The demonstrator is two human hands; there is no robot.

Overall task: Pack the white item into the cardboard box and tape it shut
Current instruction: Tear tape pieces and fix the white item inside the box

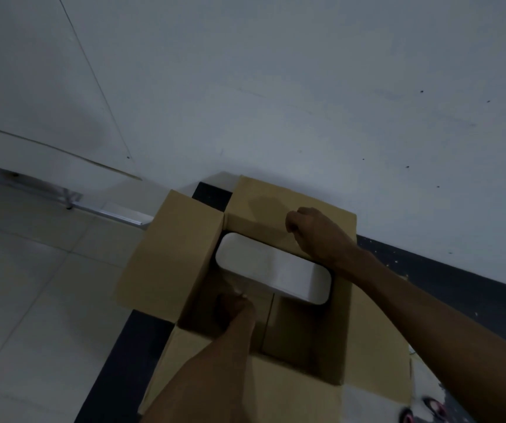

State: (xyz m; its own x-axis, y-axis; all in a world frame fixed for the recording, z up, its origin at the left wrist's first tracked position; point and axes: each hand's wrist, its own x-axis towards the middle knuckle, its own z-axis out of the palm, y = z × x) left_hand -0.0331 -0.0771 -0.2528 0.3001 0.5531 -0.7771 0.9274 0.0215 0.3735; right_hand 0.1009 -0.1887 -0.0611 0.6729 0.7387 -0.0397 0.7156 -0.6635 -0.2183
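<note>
As the item (273, 267) lies inside the open box (160, 257), close against the 12 o'clock wall, the left hand (236, 305) grips its 7 o'clock corner. The right hand (314, 232) is curled at the 1 o'clock edge, though whether it holds the item or the flap (264, 196) cannot be told in the dim light. The likely trouble is the bare space at 6 o'clock: a loose item could slide or tip once let go. The flaps stand open too, and one folded askew could leave a gap for the tape to bridge.
</note>
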